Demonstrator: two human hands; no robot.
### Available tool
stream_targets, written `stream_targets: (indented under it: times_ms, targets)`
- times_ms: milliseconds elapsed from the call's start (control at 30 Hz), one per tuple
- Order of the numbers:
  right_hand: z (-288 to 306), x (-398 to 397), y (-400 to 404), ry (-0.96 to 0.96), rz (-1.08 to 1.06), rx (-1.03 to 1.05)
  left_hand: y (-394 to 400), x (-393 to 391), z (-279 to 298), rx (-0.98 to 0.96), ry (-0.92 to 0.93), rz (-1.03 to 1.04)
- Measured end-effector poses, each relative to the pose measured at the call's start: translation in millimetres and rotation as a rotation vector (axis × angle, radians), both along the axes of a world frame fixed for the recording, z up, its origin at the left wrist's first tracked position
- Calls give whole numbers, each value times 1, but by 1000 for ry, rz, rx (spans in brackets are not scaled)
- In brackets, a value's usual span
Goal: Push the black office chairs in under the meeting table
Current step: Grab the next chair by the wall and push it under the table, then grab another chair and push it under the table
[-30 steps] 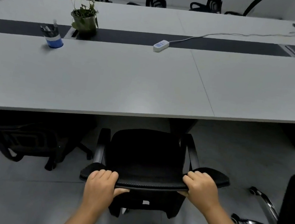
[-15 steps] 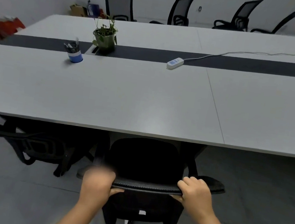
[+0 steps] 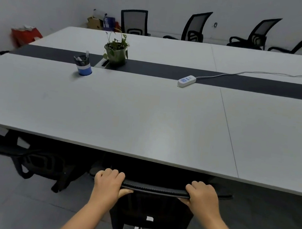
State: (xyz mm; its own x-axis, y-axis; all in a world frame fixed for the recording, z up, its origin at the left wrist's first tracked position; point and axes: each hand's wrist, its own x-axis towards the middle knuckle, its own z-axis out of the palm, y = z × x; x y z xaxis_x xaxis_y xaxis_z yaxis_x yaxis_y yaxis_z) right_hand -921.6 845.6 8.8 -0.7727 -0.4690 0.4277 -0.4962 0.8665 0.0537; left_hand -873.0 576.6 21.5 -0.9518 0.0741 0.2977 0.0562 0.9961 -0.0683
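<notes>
A black office chair point(image 3: 152, 207) stands right in front of me at the near edge of the long grey meeting table point(image 3: 145, 117). Its seat and armrests are hidden under the tabletop; only the top rim of the backrest and the back panel show. My left hand point(image 3: 108, 183) grips the left part of that rim. My right hand point(image 3: 201, 198) grips the right part, thumb underneath. A second black chair point(image 3: 38, 162) sits tucked under the table to the left.
On the table stand a potted plant point(image 3: 116, 51), a blue pen cup point(image 3: 84, 67) and a white power strip point(image 3: 187, 80) with its cable running right. Several black chairs point(image 3: 194, 28) line the far side. Boxes and a red bag point(image 3: 24, 34) lie by the far-left wall.
The chair has rolled forward under the table with both hands on its backrest; its seat and armrests, visible before, are now hidden. My view has moved forward and lifted.
</notes>
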Motion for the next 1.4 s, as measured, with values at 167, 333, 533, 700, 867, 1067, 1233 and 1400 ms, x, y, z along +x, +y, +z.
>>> stream_targets:
  times_ms: [167,333,533,700,867,1067,1233,1400]
  targets:
    - [-7,-40,-23,-57,-35,-27,-27,-64,0,-21,-71,-54]
    - [-9,-37,-23,55,-9,-79,-32,-59,-13,44,127,-79]
    - [-10,-46,-23,147,25,-123,-37,-65,-22,58,194,-131]
    - [-8,-44,-26,122,-36,-88,-38,-63,-16,82,141,-118]
    - [3,-38,-30,-49,-160,-84,-30,-56,13,203,-139,-134]
    - [10,17,-16,-296,-575,-591,56,-47,20,753,-124,-502]
    - [0,145,40,-460,-945,-870,155,-16,1,930,-484,-785]
    - [-7,306,77,-431,-1360,-1129,237,56,-36,730,-1141,-858]
